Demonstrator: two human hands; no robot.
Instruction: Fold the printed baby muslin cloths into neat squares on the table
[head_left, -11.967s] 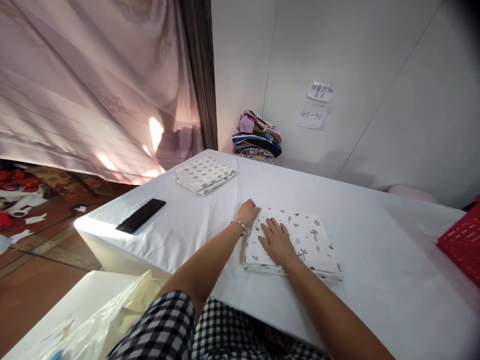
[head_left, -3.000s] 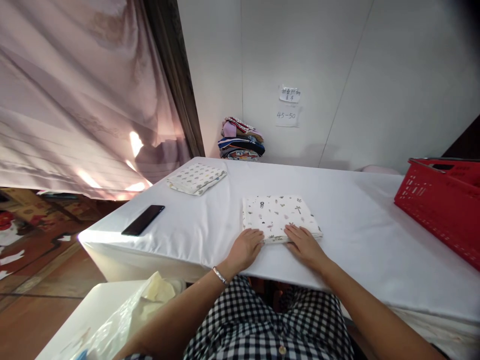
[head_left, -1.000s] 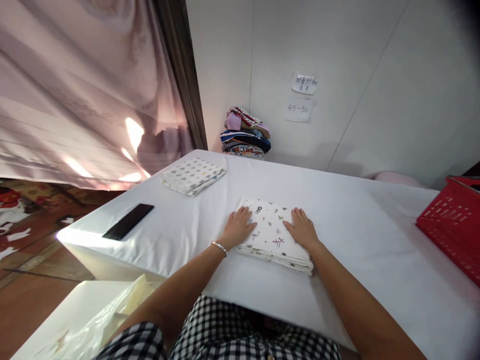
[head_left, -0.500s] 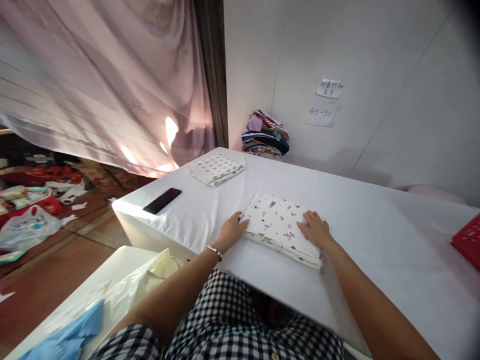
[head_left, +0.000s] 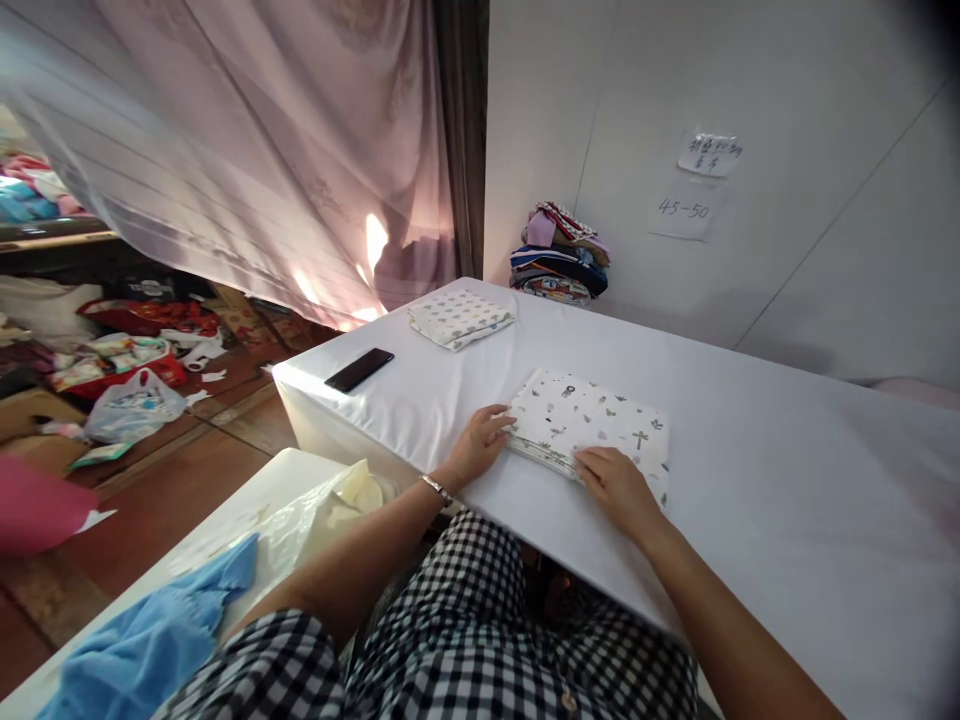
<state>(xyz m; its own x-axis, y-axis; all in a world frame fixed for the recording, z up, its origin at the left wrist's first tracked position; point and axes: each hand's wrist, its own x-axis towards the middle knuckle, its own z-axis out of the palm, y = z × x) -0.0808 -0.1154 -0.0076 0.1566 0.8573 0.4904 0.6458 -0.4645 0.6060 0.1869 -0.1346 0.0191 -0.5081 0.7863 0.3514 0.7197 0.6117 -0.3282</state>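
Note:
A white folded cloth point(head_left: 592, 415) printed with small plants and animals lies flat on the white-covered table, its layered edge facing me. My left hand point(head_left: 484, 440) rests against its left edge, fingers slightly apart and touching the side. At the front edge, my right hand point(head_left: 615, 485) has its fingers closed together on the cloth's layers; the thumb is partly hidden. Farther back on the left lies another folded cloth point(head_left: 461, 318), white with a small repeated print.
A black phone point(head_left: 360, 369) lies near the table's left edge. Stacked folded fabrics point(head_left: 561, 255) stand by the wall, which bears paper signs point(head_left: 684, 210). A lower white surface at left holds a blue cloth point(head_left: 150, 640) and a clear plastic bag point(head_left: 315, 520). Bags point(head_left: 139, 405) litter the floor.
My right hand has moved from the cloth's right side to its front edge. My left hand stays at the left edge. The view has shifted left, and a pink shape appears at far left.

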